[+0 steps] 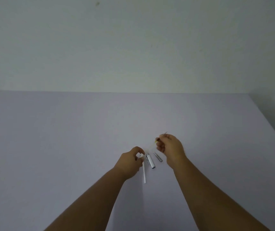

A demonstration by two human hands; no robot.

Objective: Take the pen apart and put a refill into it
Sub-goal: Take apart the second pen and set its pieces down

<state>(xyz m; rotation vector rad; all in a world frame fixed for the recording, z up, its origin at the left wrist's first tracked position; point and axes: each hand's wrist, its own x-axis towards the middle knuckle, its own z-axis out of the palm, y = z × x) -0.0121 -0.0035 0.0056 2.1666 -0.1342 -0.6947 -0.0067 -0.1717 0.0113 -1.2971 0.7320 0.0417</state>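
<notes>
Looking down from the head camera: a pale lilac desk [66, 139] fills the lower half, meeting a plain whitish wall [133, 44] along its far edge.
Left hand [131, 161]: curled over the near-middle of the desk, thumb and fingers pinched around the top end of the white pen barrel [144, 174].
White pen barrel: a slim white tube running from the left hand's fingers toward the desk's near edge; whether its free end touches the surface cannot be told.
Right hand [170, 148]: raised just right of the left one and a little farther from the near edge, fingers closed in a pinch on the refill [156, 140].
Refill: thin and blurred; a yellowish bit shows at the left of the fingers and a fine tip pokes out beyond the knuckles toward the far edge.
Pen cap [150, 160]: white with silver trim and a clip, lying flat on the desk between the two hands, just beside the left hand's fingers.
Silver tip section [157, 157]: a small tapered metal piece lying on the desk just right of the pen cap, apart from it, near the right wrist.
Forearms: both bare, reaching in from the near edge.
</notes>
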